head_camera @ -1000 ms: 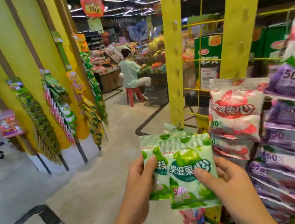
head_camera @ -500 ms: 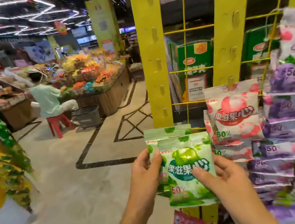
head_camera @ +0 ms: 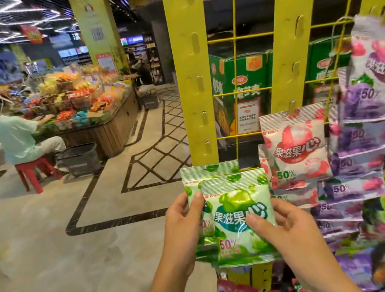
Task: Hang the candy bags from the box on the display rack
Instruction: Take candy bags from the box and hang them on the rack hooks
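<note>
The display rack (head_camera: 194, 68) is tall and yellow. It is made of flat strips with slots, and thin wire squares run between them. Behind the rack stand green card boxes (head_camera: 244, 80); I cannot tell what is in them. Far to the left of the rack, a wooden stand (head_camera: 107, 135) is heaped with bright snack packs. Shiny purple bags (head_camera: 362, 139) hang in a stack on the right part of the rack. A pink bag (head_camera: 296, 150) hangs from a peg on its middle strip.

Two flat, shiny, crinkly candy bags are held low down, just in front of the rack's left strip. The front green bag (head_camera: 239, 214) partly covers the back green bag (head_camera: 206, 173). The left hand (head_camera: 182, 227) grips the back green bag, with the thumb on its front. The right hand (head_camera: 286, 229) pinches the front green bag, thumb pressed on its face and fingers behind.
</note>
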